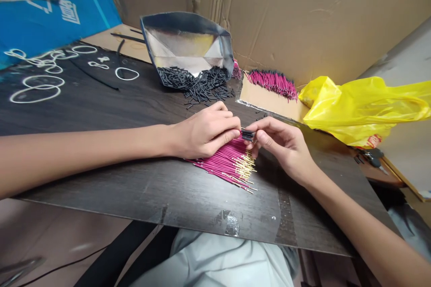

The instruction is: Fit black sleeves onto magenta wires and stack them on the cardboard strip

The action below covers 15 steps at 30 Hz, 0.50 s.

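My left hand [213, 131] lies over a fanned row of magenta wires [218, 161] with gold metal tips, its fingers closed on their upper part. At its fingertips, several wire ends carry short black sleeves [248, 135]. My right hand [281, 143] pinches at these black sleeves with thumb and fingers, close against the left fingertips. The gold tips [245, 165] of the lower wires lie bare on the dark table, pointing right. Some of the wires are hidden beneath my left hand.
Behind my hands, an open box [188, 49] spills many short black tubes [198, 81]. Magenta wires with black ends [272, 83] lie on cardboard [269, 101], beside a yellow plastic bag [357, 105]. White rubber bands [40, 88] lie at left. The table's front edge [134, 218] is near my lap.
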Tool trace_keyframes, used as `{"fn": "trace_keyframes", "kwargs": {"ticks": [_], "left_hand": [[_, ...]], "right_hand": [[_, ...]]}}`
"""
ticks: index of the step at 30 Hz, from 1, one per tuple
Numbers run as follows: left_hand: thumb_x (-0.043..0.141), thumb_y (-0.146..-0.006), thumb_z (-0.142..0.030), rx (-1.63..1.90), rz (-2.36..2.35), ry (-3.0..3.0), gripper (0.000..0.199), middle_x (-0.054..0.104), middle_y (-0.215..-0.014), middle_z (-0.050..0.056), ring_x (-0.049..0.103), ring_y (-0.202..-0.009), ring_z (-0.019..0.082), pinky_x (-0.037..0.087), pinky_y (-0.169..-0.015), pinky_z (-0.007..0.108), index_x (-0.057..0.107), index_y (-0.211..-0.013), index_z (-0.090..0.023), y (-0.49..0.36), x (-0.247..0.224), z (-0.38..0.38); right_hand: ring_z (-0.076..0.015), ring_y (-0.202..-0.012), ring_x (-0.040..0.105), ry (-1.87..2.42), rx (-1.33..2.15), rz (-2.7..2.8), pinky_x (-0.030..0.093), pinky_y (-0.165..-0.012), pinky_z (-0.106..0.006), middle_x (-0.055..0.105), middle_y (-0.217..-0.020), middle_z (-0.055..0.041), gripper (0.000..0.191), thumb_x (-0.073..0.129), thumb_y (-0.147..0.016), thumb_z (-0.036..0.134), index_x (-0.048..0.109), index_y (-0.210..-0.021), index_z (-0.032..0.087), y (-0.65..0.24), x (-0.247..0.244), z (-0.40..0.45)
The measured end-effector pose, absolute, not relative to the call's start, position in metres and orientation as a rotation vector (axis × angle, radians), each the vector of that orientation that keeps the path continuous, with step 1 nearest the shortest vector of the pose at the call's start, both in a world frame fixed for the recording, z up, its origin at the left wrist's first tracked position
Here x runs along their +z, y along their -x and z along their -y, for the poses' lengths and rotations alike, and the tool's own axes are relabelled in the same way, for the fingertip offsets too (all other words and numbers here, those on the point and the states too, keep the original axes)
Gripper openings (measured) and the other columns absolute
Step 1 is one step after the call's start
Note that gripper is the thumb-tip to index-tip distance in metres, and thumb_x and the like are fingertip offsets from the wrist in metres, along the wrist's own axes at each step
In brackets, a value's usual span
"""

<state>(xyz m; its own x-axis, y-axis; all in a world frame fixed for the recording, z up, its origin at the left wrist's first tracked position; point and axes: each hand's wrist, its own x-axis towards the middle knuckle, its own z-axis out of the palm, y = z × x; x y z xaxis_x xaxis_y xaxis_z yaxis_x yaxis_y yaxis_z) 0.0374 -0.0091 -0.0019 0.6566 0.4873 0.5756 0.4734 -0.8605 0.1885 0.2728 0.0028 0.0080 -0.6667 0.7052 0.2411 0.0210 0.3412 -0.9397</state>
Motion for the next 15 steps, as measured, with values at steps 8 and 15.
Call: {"fn": "trace_keyframes", "kwargs": {"ticks": [8,15], "left_hand": [[0.046,-0.100,-0.021,1.008,-0.746,-2.852,0.019,0.065,-0.078,0.005,0.050,-0.073,0.017,0.041,-0.083,0.035,0.061,-0.089,-0.016,-0.0356,-0.0043,0.0063],[0.046,-0.101,-0.023,0.965,-0.758,-2.873,0.021,0.064,-0.076,0.004,0.051,-0.072,0.017,0.041,-0.084,0.036,0.063,-0.090,-0.017,-0.0344,-0.0051,0.0053]], "right_hand": [[-0.0093,-0.066,0.062,0.642,1.334,1.947,0.053,-0.064,-0.022,0.067,-0.081,-0.0005,0.014,0.066,-0.095,0.029,0.066,-0.101,0.016,-0.2702,0.0072,-0.0018],[-0.0071,-0.059,0.055,0.718,1.394,2.004,0.047,-0.055,-0.019,0.064,-0.080,0.0002,0.015,0.067,-0.093,0.030,0.066,-0.099,0.015,-0.2713,0.0113,-0.0029]]}}
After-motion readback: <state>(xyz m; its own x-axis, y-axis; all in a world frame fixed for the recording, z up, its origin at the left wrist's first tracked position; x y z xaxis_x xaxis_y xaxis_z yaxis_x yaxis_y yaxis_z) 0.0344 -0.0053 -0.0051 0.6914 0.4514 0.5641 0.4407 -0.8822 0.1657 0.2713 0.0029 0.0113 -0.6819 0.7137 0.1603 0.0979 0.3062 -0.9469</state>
